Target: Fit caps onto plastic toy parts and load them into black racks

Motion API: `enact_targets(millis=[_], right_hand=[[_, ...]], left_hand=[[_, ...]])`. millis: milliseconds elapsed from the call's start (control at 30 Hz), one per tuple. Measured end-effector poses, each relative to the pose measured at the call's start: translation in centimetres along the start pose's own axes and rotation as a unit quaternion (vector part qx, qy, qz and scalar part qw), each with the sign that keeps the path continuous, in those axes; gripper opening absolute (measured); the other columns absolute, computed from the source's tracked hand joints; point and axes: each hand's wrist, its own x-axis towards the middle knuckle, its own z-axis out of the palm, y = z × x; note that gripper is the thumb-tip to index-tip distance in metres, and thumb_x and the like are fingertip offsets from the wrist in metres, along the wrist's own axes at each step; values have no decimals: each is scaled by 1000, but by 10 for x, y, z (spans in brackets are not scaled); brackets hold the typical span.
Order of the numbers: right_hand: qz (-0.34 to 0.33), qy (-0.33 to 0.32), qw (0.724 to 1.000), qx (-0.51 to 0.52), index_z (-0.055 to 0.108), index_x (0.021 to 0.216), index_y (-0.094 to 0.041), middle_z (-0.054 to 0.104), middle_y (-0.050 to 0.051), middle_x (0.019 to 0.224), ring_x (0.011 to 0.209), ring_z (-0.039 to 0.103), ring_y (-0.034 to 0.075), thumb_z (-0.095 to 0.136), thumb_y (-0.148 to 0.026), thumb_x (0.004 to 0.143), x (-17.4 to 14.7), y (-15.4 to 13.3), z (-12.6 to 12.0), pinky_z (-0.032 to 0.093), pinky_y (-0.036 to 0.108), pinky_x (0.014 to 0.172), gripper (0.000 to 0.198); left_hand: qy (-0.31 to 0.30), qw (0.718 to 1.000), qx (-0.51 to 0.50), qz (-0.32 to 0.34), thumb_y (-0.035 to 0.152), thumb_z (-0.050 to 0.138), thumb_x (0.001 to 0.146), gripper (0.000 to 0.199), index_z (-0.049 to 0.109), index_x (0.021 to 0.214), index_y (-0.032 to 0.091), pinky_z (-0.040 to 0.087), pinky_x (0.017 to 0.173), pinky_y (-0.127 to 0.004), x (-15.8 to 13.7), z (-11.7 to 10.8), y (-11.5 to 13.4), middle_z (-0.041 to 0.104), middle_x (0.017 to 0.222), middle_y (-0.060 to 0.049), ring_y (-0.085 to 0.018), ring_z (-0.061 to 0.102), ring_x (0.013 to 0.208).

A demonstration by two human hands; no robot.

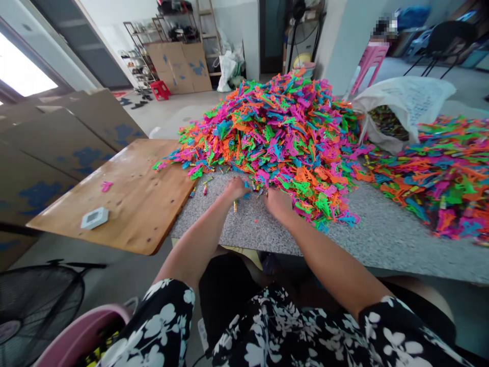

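The left hand (236, 188), beside a blue piece (247, 190), and the right hand (278, 202) sit apart at the near edge of the coloured pile (267, 122); their grip I cannot tell. Knocked, the loose pile could slide and bury the small tube (235, 206) by the left hand

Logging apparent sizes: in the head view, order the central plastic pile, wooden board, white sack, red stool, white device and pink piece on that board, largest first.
Central plastic pile
Wooden board
White sack
Red stool and white device: too alike to rank, stool farther off
Pink piece
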Motion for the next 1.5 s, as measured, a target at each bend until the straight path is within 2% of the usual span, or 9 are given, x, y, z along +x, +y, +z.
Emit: enact_targets(millis=[167, 267, 400, 500, 567, 667, 1133, 1333, 1500], right_hand=[[19, -53, 997, -44, 77, 119, -7, 73, 27, 123, 116, 72, 36, 54, -19, 100, 23, -9, 0, 55, 41, 93, 32], [18, -13, 1000, -14, 75, 119, -8, 74, 25, 121, 111, 74, 36, 55, -25, 102, 21, -6, 3, 56, 42, 91, 32], [-47, 63, 985, 157, 67, 119, -15, 77, 16, 112, 105, 74, 28, 53, -35, 106, 9, -1, 7, 54, 36, 92, 28], [-114, 42, 925, 361, 64, 111, -20, 77, 7, 95, 92, 74, 22, 52, -39, 104, 1, -1, 10, 55, 32, 85, 23], [-132, 41, 882, 450, 63, 105, -21, 74, 4, 87, 83, 72, 21, 54, -43, 101, -3, -1, 11, 56, 32, 79, 24], [-113, 33, 849, 515, 63, 102, -22, 69, 1, 79, 67, 64, 19, 57, -48, 96, -7, 0, 10, 53, 31, 66, 27], [-78, -21, 827, 557, 69, 98, -22, 61, -3, 71, 49, 49, 11, 63, -57, 92, -27, 11, -7, 42, 23, 46, 36], [-30, -57, 776, 627, 59, 84, -24, 56, -4, 69, 46, 45, 10, 62, -67, 86, -29, 9, -6, 36, 23, 39, 43], [-11, -70, 747, 661, 55, 77, -23, 52, -5, 64, 42, 40, 9, 71, -61, 81, -30, 8, -12, 34, 23, 35, 41]], left_hand=[[92, 987, -131, 8, 25, 88, 71, 39, 65, 102, 24, 45, 81, -31, -13, -8, -8, 71, 91, -3, -25, 68, 93], [124, 944, -307, 1, 25, 85, 74, 35, 65, 103, 23, 47, 75, -28, -28, -14, -14, 68, 84, 0, -20, 65, 81], [17, 835, -551, -2, 39, 86, 74, 41, 65, 105, 21, 51, 67, -27, -56, -18, -11, 67, 83, 1, -16, 65, 71], [-41, 787, -615, 16, 41, 90, 70, 48, 63, 104, 21, 55, 66, -26, -76, -18, -2, 68, 84, 1, -15, 69, 73], [-52, 782, -621, 30, 42, 92, 68, 50, 63, 103, 20, 56, 65, -25, -86, -17, 6, 68, 84, 1, -14, 69, 73], [-63, 777, -625, 46, 43, 94, 67, 52, 63, 102, 20, 56, 63, -24, -93, -16, 15, 69, 84, 1, -14, 69, 72], [-64, 787, -613, 28, 48, 98, 60, 60, 64, 101, 19, 54, 62, -24, -99, -20, 29, 70, 84, 1, -12, 64, 70], [-54, 790, -609, 35, 49, 95, 64, 58, 65, 102, 19, 55, 62, -25, -105, -19, 35, 71, 85, 0, -13, 64, 70], [-32, 784, -618, 48, 47, 95, 65, 55, 65, 102, 18, 54, 65, -25, -105, -15, 40, 72, 84, 0, -13, 66, 72]])
